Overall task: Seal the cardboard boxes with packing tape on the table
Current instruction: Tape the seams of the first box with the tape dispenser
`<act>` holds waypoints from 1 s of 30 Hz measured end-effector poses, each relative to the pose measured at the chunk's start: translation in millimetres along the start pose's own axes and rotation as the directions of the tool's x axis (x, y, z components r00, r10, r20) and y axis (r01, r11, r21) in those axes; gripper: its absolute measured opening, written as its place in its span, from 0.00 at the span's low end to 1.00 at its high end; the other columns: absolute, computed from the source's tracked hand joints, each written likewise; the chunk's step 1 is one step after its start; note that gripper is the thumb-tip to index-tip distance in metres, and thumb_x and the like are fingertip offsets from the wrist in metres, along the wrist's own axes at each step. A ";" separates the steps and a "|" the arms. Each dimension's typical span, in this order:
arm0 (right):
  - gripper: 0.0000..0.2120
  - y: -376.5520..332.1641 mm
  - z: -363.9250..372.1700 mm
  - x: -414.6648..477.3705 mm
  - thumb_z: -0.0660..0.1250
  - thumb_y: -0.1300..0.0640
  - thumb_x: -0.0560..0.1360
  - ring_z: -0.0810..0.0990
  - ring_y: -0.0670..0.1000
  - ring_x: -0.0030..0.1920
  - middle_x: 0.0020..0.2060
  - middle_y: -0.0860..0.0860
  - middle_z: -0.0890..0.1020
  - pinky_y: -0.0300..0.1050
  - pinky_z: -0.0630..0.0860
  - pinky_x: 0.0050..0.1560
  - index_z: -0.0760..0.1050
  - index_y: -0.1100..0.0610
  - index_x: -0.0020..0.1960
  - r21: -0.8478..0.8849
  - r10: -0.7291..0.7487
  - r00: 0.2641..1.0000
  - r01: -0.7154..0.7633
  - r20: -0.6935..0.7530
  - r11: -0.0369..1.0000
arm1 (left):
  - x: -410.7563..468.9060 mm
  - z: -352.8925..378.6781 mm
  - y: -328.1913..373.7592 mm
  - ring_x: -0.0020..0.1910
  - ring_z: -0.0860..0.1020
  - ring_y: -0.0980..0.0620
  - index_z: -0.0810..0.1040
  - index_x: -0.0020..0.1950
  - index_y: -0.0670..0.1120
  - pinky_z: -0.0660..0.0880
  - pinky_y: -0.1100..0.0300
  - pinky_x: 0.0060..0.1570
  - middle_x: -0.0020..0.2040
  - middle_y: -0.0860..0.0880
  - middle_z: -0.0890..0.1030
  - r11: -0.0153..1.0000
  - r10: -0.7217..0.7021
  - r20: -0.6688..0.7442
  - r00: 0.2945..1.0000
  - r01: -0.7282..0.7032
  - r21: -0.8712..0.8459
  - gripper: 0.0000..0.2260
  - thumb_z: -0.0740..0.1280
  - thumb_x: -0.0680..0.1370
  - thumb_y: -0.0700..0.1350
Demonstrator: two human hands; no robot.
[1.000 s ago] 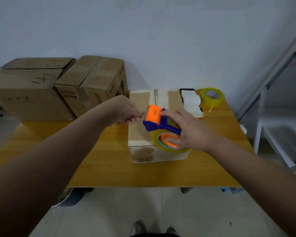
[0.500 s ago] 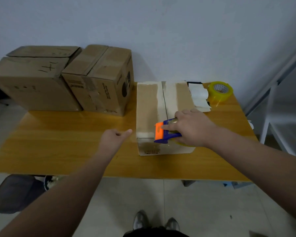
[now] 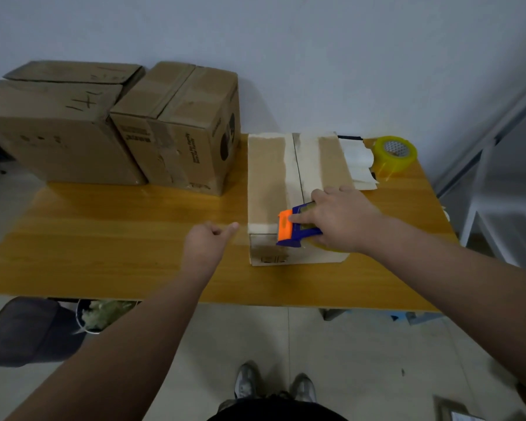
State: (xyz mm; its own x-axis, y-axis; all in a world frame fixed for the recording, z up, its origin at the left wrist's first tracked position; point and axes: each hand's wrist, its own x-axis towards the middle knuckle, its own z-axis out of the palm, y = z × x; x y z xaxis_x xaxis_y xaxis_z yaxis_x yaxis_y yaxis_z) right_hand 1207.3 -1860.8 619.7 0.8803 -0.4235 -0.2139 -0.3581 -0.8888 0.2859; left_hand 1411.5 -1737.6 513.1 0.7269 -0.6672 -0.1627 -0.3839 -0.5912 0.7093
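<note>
A small cardboard box (image 3: 266, 180) with pale strips along its closed top seam stands on the wooden table (image 3: 104, 253). My right hand (image 3: 340, 220) grips the blue and orange tape dispenser (image 3: 292, 227) at the box's near top edge, and its yellowish roll is mostly hidden under my palm. My left hand (image 3: 205, 240) hovers over the table just left of the box, fingers curled and thumb against the forefinger. It appears to pinch the end of a faint clear tape strip (image 3: 242, 235) running to the dispenser.
Two larger closed cardboard boxes (image 3: 176, 132) (image 3: 55, 129) stand at the table's back left. A spare yellow tape roll (image 3: 394, 156) and white paper (image 3: 357, 165) lie at the back right. A dark chair (image 3: 25, 329) and a bin are below the front edge, and a metal rack (image 3: 498, 147) is at right.
My right hand brought the dispenser down from above the box to its near top edge. My left hand moved left, away from the dispenser, and lower over the table.
</note>
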 end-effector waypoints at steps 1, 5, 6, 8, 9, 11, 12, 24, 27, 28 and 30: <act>0.26 -0.7 -0.2 0.5 0.62 0.42 0.76 0.72 0.56 0.59 0.60 0.55 0.73 0.50 0.69 0.54 0.59 0.40 0.72 0.001 0.003 1.000 -0.003 0.007 1.000 | -0.2 0.7 -0.8 0.31 0.71 0.55 0.70 0.37 0.47 0.64 0.62 0.28 0.31 0.52 0.72 1.000 -0.001 0.000 1.000 0.001 -0.002 0.17 0.67 0.75 0.59; 0.25 -4.1 -1.0 3.6 0.62 0.43 0.77 0.72 0.56 0.58 0.60 0.55 0.72 0.50 0.68 0.52 0.60 0.40 0.72 0.004 0.010 1.000 -0.010 0.027 1.000 | 0.6 2.6 -3.8 0.31 0.71 0.54 0.72 0.39 0.45 0.62 0.61 0.27 0.31 0.50 0.72 1.000 -0.016 -0.009 1.000 0.016 0.018 0.17 0.66 0.75 0.59; 0.25 -4.4 -1.3 4.3 0.62 0.44 0.77 0.72 0.56 0.58 0.59 0.55 0.73 0.50 0.68 0.52 0.61 0.40 0.72 0.005 0.012 1.000 -0.012 0.029 1.000 | 1.4 3.3 -4.1 0.31 0.71 0.54 0.73 0.41 0.44 0.63 0.60 0.27 0.32 0.50 0.72 0.999 -0.021 -0.005 1.000 0.021 0.025 0.18 0.66 0.75 0.59; 0.24 -4.9 -1.5 5.9 0.63 0.44 0.77 0.72 0.56 0.58 0.59 0.55 0.73 0.50 0.68 0.51 0.61 0.41 0.71 0.004 0.021 0.999 -0.021 0.040 1.000 | 2.9 5.2 -4.9 0.32 0.72 0.53 0.75 0.44 0.42 0.64 0.60 0.27 0.32 0.50 0.72 0.999 -0.040 0.009 0.999 0.039 0.027 0.19 0.66 0.75 0.59; 0.24 -5.5 -1.7 7.1 0.63 0.45 0.77 0.71 0.56 0.58 0.59 0.55 0.72 0.51 0.68 0.52 0.62 0.41 0.71 -0.001 0.026 0.998 -0.026 0.049 1.000 | 3.5 6.8 -5.3 0.32 0.73 0.51 0.77 0.45 0.40 0.66 0.58 0.27 0.31 0.48 0.73 0.999 -0.049 0.017 0.999 0.048 0.021 0.21 0.66 0.75 0.59; 0.24 -7.7 -1.6 9.8 0.63 0.46 0.77 0.71 0.57 0.58 0.60 0.55 0.72 0.51 0.68 0.52 0.62 0.41 0.71 -0.032 0.032 0.998 -0.030 0.060 0.999 | 4.4 10.9 -5.8 0.37 0.76 0.45 0.78 0.49 0.37 0.71 0.54 0.31 0.33 0.44 0.74 0.998 -0.068 0.038 0.997 0.068 -0.002 0.23 0.66 0.75 0.59; 0.24 -9.0 -1.2 11.1 0.63 0.47 0.77 0.71 0.57 0.58 0.60 0.55 0.72 0.51 0.68 0.52 0.62 0.40 0.71 -0.053 0.034 0.998 -0.031 0.060 0.998 | 5.3 13.5 -6.5 0.40 0.77 0.44 0.79 0.49 0.38 0.72 0.55 0.34 0.34 0.45 0.75 0.996 -0.082 0.052 0.995 0.083 -0.013 0.23 0.66 0.75 0.59; 0.25 -10.0 1.4 15.8 0.64 0.46 0.77 0.72 0.56 0.57 0.59 0.55 0.72 0.50 0.66 0.49 0.61 0.39 0.71 -0.065 0.035 0.997 -0.030 0.070 0.997 | 10.0 38.5 -5.6 0.56 0.74 0.42 0.75 0.61 0.38 0.70 0.51 0.51 0.57 0.42 0.76 0.922 -0.300 0.306 0.903 0.357 -0.150 0.30 0.64 0.74 0.64; 0.24 -10.1 0.9 15.7 0.64 0.47 0.77 0.72 0.56 0.58 0.58 0.55 0.72 0.50 0.67 0.50 0.62 0.39 0.71 -0.049 0.036 0.996 -0.032 0.079 0.998 | 9.7 36.6 -1.6 0.65 0.69 0.39 0.69 0.70 0.40 0.69 0.47 0.60 0.68 0.41 0.71 0.898 -0.353 0.365 0.861 0.421 -0.124 0.35 0.62 0.74 0.65; 0.24 -10.6 0.9 15.3 0.64 0.47 0.77 0.72 0.56 0.58 0.58 0.55 0.72 0.50 0.67 0.51 0.62 0.39 0.71 -0.047 0.037 0.996 -0.034 0.079 0.998 | 9.8 36.5 -0.8 0.66 0.68 0.39 0.67 0.71 0.41 0.68 0.46 0.62 0.69 0.42 0.69 0.897 -0.361 0.379 0.852 0.428 -0.108 0.35 0.61 0.74 0.65; 0.24 -11.3 0.8 14.5 0.64 0.48 0.77 0.72 0.56 0.58 0.58 0.55 0.72 0.50 0.67 0.51 0.62 0.39 0.71 -0.052 0.038 0.996 -0.034 0.075 0.998 | 9.9 36.2 0.6 0.67 0.67 0.39 0.66 0.72 0.41 0.67 0.46 0.62 0.70 0.42 0.68 0.904 -0.359 0.392 0.847 0.420 -0.079 0.35 0.60 0.75 0.66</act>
State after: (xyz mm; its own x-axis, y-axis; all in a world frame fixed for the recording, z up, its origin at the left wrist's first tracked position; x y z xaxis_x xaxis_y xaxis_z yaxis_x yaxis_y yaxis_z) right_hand 1223.8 -1857.0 612.6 0.8400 -0.4691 -0.2727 -0.3714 -0.8635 0.3412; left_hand 1397.9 -1760.9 487.1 0.5307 -0.5304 -0.6611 0.0032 -0.7787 0.6274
